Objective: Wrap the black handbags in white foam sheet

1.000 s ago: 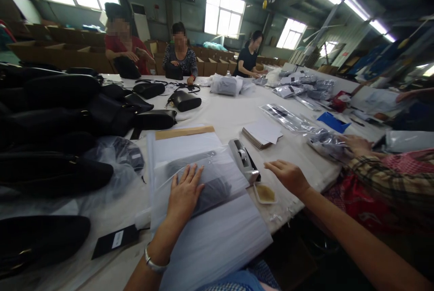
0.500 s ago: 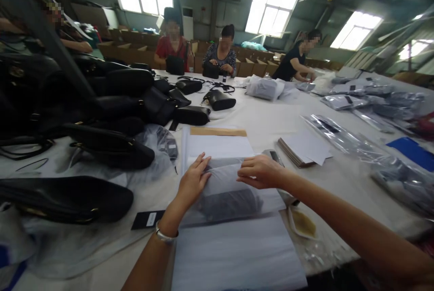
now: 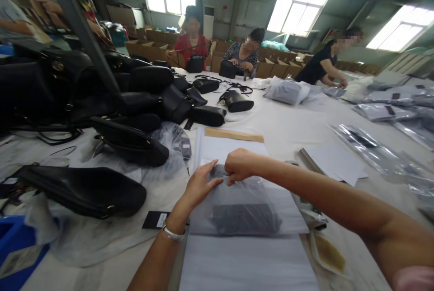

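Note:
A dark item in a translucent plastic bag (image 3: 247, 216) lies on white sheets (image 3: 244, 259) in front of me. My left hand (image 3: 200, 185) rests at the bag's upper left edge, thumb and fingers apart. Beside it, my right hand (image 3: 240, 164) is closed on the top edge of the bag. A brown strip (image 3: 233, 135) crosses the sheet beyond my hands. A black tag (image 3: 156, 220) with a white label lies left of my left wrist.
Black bags (image 3: 84, 189) cover the left side of the table. At the right are cards (image 3: 334, 160), a dish (image 3: 327, 252) and plastic-wrapped packages (image 3: 386, 111). A blue bin (image 3: 20, 250) stands lower left. Several people work across the table.
My right hand has moved left, close to my left hand, and the bag's top is gathered there. The camera view has turned left, so a blue bin now shows.

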`<state>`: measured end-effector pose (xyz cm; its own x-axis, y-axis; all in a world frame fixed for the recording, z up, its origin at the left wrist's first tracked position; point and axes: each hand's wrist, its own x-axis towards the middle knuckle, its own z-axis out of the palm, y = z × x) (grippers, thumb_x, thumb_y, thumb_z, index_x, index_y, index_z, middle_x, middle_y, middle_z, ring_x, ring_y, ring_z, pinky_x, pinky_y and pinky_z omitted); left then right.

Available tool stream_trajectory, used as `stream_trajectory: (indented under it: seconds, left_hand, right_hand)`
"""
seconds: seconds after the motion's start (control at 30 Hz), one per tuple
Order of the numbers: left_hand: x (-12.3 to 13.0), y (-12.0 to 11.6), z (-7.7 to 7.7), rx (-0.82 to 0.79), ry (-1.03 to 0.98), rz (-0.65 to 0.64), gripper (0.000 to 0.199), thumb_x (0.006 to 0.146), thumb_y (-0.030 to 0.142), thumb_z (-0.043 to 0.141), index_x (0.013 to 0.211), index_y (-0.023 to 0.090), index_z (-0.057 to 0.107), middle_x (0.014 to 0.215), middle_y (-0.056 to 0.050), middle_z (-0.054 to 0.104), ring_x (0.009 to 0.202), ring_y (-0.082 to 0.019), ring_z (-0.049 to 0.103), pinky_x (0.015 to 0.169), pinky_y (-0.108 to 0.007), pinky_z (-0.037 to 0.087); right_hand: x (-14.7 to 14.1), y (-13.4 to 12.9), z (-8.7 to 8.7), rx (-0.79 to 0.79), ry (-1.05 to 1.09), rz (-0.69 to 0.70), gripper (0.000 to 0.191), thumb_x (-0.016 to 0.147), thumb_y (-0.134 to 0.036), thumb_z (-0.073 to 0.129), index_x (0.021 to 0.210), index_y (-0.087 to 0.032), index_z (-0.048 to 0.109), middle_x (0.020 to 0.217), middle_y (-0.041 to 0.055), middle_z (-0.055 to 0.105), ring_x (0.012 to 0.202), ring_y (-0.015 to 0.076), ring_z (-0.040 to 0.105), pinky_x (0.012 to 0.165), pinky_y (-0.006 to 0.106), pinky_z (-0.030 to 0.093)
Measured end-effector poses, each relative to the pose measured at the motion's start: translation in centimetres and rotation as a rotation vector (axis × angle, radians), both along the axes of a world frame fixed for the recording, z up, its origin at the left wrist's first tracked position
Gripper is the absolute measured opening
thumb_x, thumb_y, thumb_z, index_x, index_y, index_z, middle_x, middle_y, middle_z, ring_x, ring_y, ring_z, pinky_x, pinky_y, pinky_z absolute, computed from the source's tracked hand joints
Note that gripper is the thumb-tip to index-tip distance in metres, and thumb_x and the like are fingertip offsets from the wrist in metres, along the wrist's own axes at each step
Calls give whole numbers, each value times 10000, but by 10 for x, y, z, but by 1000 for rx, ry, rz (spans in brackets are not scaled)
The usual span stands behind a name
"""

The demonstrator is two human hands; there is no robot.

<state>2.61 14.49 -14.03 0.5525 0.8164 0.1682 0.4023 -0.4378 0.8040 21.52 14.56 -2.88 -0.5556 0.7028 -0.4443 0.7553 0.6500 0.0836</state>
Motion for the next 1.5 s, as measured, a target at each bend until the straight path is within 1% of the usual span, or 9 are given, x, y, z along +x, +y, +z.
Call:
stream_trajectory:
  seconds: [0.3, 0.43, 0.6, 0.8, 0.93, 1.07, 1.2, 1.33, 1.5]
  left_hand:
    - [1, 2, 1, -71, -35, 4, 612, 801, 327, 714, 1376, 235, 526, 1390, -68, 579, 1260, -247, 552, 1086, -392, 418]
    - [1, 5, 3, -31, 6, 22, 544, 829, 265, 673, 1357, 229, 542, 1325, -65, 632, 1177, -231, 619, 1025, -380, 480]
    - [9, -12, 28, 159, 70, 159, 406, 907, 126, 500, 1301, 176, 584, 1411, -115, 551, 1337, -249, 473, 1165, -474, 303]
    - [46, -54, 40, 543, 311, -68, 437, 988, 342, 421, 1399, 206, 474, 1497, -91, 454, 1421, -233, 354, 1175, -490, 283]
    - [61, -57, 27, 426, 464, -127, 566, 975, 463, 404, 1456, 163, 396, 1545, -139, 346, 1455, -296, 266, 1168, -587, 206]
    - [57, -46, 26, 254, 349, -130, 565, 955, 510, 427, 1433, 210, 438, 1542, -101, 362, 1459, -265, 258, 1188, -542, 166]
    - [36, -37, 39, 208, 275, -1, 594, 1012, 478, 203, 1468, 136, 371, 1543, -137, 360, 1449, -201, 286, 1184, -432, 253]
    - [27, -31, 56, 251, 225, 89, 586, 1004, 499, 235, 1447, 157, 411, 1551, -117, 360, 1458, -188, 266, 1193, -414, 234]
    - [58, -14, 62, 184, 398, -160, 522, 984, 512, 337, 1407, 237, 469, 1535, -92, 387, 1462, -246, 256, 1177, -559, 162]
  right_hand:
    - [19, 4, -5, 36, 98, -261, 676, 610, -789, 661, 913, -188, 727, 815, 113, 728, 746, 259, 659, 595, 280, 381]
    - [47, 1, -14, -6, 340, -477, 495, 658, -671, 723, 870, -225, 697, 821, 31, 728, 736, 200, 648, 567, 246, 387]
    - [75, -47, -28, 343, 490, -698, 230, 931, -369, 530, 1031, -212, 664, 1009, 60, 723, 889, 207, 660, 753, 307, 468]
    - [66, -160, -62, 529, 754, -490, 459, 923, -444, 554, 1321, -217, 548, 1352, 106, 591, 1275, 258, 520, 1088, 437, 410]
    - [52, -205, -96, 494, 655, -394, 834, 775, -424, 723, 1487, -185, 361, 1559, 142, 323, 1450, 335, 252, 1168, 551, 292]
    - [51, -210, -116, 490, 592, -389, 876, 699, -50, 621, 1508, -204, 323, 1585, 120, 262, 1470, 311, 178, 1170, 522, 307]
    - [60, -195, -103, 457, 582, -361, 922, 611, 49, 530, 1490, -174, 362, 1574, 131, 287, 1461, 317, 210, 1157, 490, 342]
    - [68, -175, -75, 387, 577, -334, 928, 616, -3, 623, 1491, -168, 359, 1556, 147, 323, 1438, 345, 274, 1143, 484, 366]
    - [71, -162, -57, 309, 567, -340, 934, 606, -35, 718, 1474, -155, 396, 1526, 181, 367, 1401, 387, 338, 1121, 498, 391]
